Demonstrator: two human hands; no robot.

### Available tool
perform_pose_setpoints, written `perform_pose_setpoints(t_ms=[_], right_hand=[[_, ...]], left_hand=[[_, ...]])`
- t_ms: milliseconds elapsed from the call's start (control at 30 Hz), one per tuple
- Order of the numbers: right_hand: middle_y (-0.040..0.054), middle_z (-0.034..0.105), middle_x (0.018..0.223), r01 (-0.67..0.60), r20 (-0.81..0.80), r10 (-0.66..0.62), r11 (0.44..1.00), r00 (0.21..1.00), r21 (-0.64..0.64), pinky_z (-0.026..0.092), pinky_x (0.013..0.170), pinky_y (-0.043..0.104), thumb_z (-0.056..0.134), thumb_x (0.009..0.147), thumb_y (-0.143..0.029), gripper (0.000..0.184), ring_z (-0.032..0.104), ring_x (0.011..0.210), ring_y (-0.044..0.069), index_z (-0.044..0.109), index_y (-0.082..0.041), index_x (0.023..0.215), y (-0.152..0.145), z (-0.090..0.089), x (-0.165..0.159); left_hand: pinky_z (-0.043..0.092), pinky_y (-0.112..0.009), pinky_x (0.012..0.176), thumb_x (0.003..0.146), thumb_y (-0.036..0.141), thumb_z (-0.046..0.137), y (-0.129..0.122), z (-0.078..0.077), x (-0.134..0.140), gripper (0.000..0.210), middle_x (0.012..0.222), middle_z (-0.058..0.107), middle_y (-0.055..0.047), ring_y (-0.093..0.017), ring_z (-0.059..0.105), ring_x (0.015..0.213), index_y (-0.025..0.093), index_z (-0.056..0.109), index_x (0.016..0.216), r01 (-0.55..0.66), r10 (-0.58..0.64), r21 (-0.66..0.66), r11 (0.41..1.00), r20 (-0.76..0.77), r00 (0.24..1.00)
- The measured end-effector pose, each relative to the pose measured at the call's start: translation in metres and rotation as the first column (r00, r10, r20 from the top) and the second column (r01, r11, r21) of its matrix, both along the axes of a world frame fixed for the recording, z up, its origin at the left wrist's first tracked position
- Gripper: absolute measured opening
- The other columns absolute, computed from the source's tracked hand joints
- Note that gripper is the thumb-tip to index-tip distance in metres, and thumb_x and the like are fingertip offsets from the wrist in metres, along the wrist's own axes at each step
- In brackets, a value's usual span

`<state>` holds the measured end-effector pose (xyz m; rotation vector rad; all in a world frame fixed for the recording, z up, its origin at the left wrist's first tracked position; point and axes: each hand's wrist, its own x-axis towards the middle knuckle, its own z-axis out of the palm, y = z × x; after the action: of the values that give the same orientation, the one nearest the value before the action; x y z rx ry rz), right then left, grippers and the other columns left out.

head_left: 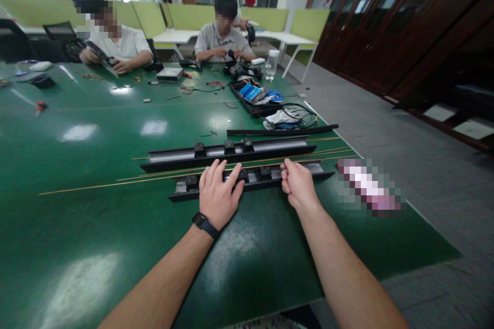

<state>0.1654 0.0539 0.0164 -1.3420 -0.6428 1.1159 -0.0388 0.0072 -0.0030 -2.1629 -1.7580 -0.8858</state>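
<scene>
My left hand [221, 194], with a dark watch [204, 224] on its wrist, lies over the nearer black channel [252, 185]. Its fingers are spread and reach toward thin brass-coloured rods. A small black block [265, 172] sits in this channel between my hands; another block [192, 181] is left of my left hand. My right hand [299, 185] is closed at the channel's right part, thumb and forefinger pinched on a thin brass-coloured rod [328, 158]. Just beyond, a second black channel [227, 157] holds several similar blocks. Further rods lie between the channels.
A black strip [281, 130] lies farther back, near a black tray [254, 108] with gloves and a blue packet. A blurred pink item [368, 187] is near the green table's right edge. Across the table, two people handle dark objects; a clear bottle [272, 65] stands there.
</scene>
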Motion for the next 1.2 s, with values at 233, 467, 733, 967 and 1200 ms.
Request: perform_pose_setpoints(t_ms=[233,467,733,967,1200], right_hand=[[-0.0062,0.046,0.044,-0.029,0.034,0.03,0.999,0.999,-0.019,0.017,0.023,0.015,0.065,0.089,-0.041,0.029,0.029,0.025,0.004,0.057,-0.017,0.075,0.0008,-0.0019,0.0016],[-0.0063,0.046,0.044,-0.075,0.06,0.076,0.997,0.995,-0.026,0.016,0.024,0.015,0.066,0.089,-0.038,0.027,0.029,0.025,0.003,0.058,-0.016,0.075,-0.001,0.0011,0.0],[-0.0065,0.046,0.045,-0.027,0.019,0.026,1.0,0.999,0.005,0.018,0.024,0.015,0.065,0.089,-0.036,0.026,0.031,0.025,0.003,0.057,-0.016,0.074,0.0002,-0.0014,0.001],[-0.0063,0.046,0.045,-0.031,0.027,0.031,1.0,0.999,0.001,0.017,0.024,0.016,0.065,0.088,-0.037,0.027,0.03,0.025,0.004,0.057,-0.016,0.074,0.0015,-0.0041,0.0023],[-0.0063,0.046,0.044,-0.028,0.041,0.028,1.0,0.999,-0.007,0.016,0.025,0.016,0.064,0.09,-0.038,0.027,0.03,0.025,0.004,0.058,-0.016,0.075,-0.0006,-0.0019,0.0011]], left_hand=[[0.027,-0.051,0.119,0.095,0.041,0.056,0.0003,0.0002,-0.0001,0.044,0.145,0.054,-0.01,-0.031,0.038,0.144,0.035,0.057,0.138,-0.007,0.007,-0.01,1.0,-0.003,1.0],[0.026,-0.051,0.119,0.095,0.041,0.056,0.0002,0.0001,0.0,0.045,0.145,0.053,-0.01,-0.03,0.038,0.144,0.035,0.056,0.139,-0.002,0.002,-0.012,1.0,0.006,1.0],[0.027,-0.051,0.119,0.094,0.041,0.057,0.0002,0.0002,-0.0006,0.045,0.145,0.054,-0.01,-0.031,0.038,0.144,0.035,0.056,0.139,-0.001,0.001,-0.003,1.0,-0.005,1.0],[0.027,-0.051,0.119,0.096,0.043,0.054,0.0008,-0.0009,-0.0007,0.045,0.146,0.053,-0.01,-0.03,0.037,0.144,0.035,0.055,0.14,-0.012,0.012,-0.013,1.0,-0.026,1.0],[0.027,-0.051,0.119,0.095,0.042,0.055,0.0004,-0.0012,-0.0005,0.045,0.145,0.053,-0.01,-0.031,0.038,0.144,0.035,0.056,0.14,-0.011,0.011,-0.004,1.0,-0.022,1.0]])
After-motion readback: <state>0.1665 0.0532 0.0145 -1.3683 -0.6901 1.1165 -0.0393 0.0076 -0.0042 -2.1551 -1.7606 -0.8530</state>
